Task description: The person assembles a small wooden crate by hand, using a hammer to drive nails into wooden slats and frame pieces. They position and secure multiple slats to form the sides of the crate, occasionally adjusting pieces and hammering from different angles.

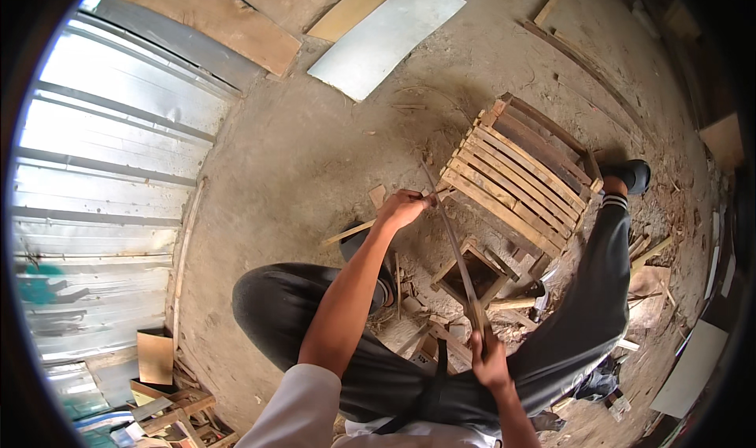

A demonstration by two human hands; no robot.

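Note:
My right hand [491, 359], at the lower middle, is wrapped round the handle of a long handsaw [454, 239]. Its narrow blade slants up and away, seen nearly edge-on, so its teeth cannot be made out. My left hand [404, 209] is closed on a thin wooden strip [349, 232], which sticks out on both sides of the fist. The blade crosses the strip just right of my left fingers. Beyond them, a slatted wooden crate [520, 186] stands tilted between my legs, its pale slats facing up.
Below the crate is a small open wooden box [471, 275] among offcuts and shavings. A white sheet [386, 42] and brown boards [209, 19] lie at the far side. Corrugated metal wall [102, 180] runs along the left. Scrap wood [177, 416] is piled at lower left.

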